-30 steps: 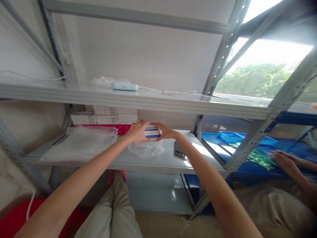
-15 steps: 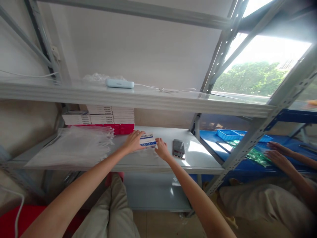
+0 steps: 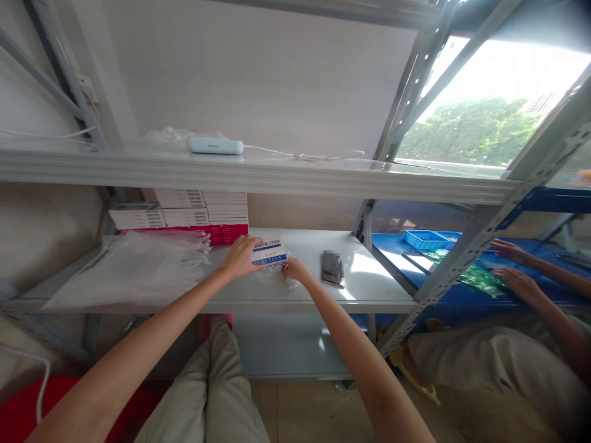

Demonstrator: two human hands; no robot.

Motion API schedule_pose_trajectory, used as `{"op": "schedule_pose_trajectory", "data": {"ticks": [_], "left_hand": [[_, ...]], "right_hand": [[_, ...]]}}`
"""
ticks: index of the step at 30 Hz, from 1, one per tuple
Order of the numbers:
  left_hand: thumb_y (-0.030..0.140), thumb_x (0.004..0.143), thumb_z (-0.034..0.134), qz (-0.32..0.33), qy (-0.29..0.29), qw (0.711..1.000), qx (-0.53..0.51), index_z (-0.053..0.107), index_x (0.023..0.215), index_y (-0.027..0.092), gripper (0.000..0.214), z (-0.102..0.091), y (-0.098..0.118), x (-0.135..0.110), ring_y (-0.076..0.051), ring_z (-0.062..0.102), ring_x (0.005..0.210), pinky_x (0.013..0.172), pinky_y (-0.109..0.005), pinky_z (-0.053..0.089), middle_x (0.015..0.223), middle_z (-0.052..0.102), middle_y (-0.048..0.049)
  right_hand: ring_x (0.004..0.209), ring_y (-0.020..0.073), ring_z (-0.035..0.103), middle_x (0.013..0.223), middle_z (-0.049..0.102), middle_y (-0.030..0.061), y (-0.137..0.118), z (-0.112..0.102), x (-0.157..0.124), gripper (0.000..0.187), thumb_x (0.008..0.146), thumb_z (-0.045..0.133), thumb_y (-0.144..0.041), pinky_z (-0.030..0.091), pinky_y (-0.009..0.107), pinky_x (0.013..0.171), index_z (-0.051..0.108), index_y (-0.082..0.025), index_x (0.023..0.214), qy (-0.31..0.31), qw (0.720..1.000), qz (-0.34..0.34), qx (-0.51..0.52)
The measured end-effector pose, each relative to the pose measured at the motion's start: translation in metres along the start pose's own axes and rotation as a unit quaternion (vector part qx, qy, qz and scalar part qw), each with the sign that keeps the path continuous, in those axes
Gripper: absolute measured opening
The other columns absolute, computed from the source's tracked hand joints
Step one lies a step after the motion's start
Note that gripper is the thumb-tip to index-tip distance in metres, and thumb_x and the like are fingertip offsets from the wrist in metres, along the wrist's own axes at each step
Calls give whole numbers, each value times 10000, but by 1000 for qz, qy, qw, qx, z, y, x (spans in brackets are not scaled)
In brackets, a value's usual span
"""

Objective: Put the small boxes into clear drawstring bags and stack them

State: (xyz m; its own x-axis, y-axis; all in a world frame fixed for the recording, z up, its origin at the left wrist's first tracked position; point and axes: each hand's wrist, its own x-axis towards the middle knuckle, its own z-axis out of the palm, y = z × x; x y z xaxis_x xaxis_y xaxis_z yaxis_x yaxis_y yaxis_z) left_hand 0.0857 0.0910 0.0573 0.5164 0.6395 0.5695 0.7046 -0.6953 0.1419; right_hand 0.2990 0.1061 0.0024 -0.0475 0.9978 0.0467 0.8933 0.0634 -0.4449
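My left hand (image 3: 239,256) grips a small white and blue box (image 3: 269,253) by its left end, just above the grey middle shelf (image 3: 295,295). My right hand (image 3: 295,269) is closed in a pinch right under the box's right corner, on thin clear plastic (image 3: 272,278) that lies on the shelf. What exactly the right fingers pinch is hard to make out. A dark phone (image 3: 332,269) lies on the shelf just to the right of my right hand.
A stack of white and red boxes (image 3: 184,216) stands at the back left, with clear plastic bags (image 3: 133,267) in front. A blue device with a cable (image 3: 215,146) sits on the upper shelf. Another person's hands (image 3: 517,271) work over a blue table (image 3: 462,295) at the right.
The box has come down from in front of the stack to just above the shelf. My right hand let go of it and dropped to the plastic; the left hand keeps the box.
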Motion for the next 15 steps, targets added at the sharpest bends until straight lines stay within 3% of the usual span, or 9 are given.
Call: {"op": "schedule_pose_trajectory", "data": {"ticks": [3,8,12,15], "left_hand": [[389,673,752,3,8,1000,-12,493,1181,194,603,-3,2,-4,-279,498,1124,994,-424,390,1199,556,-100],[404,681,748,0,21,1000,-19,496,1171,197,589,-8,2,-5,-279,496,1134,1001,-425,391,1198,555,-101],[404,672,755,19,-5,1000,-20,505,1161,196,587,-7,7,-6,-280,504,1122,1006,-428,387,1198,566,-101],[395,679,747,39,-26,999,-20,512,1157,197,567,-6,11,-8,-280,501,1139,1033,-435,364,1214,564,-101]], "right_hand": [[822,228,668,859,732,75,4,-4,-3,138,708,617,-96,472,275,743,705,-167,787,26,996,13,80],[837,203,689,956,716,98,14,-8,-19,241,827,521,-202,507,257,680,662,-162,1018,106,970,47,213],[860,174,692,969,711,99,15,-14,-21,308,896,403,-214,505,226,642,601,-161,1125,84,964,62,243],[809,171,689,910,713,87,16,-18,-18,294,909,386,-221,495,236,630,603,-158,1097,46,973,76,211]]}}
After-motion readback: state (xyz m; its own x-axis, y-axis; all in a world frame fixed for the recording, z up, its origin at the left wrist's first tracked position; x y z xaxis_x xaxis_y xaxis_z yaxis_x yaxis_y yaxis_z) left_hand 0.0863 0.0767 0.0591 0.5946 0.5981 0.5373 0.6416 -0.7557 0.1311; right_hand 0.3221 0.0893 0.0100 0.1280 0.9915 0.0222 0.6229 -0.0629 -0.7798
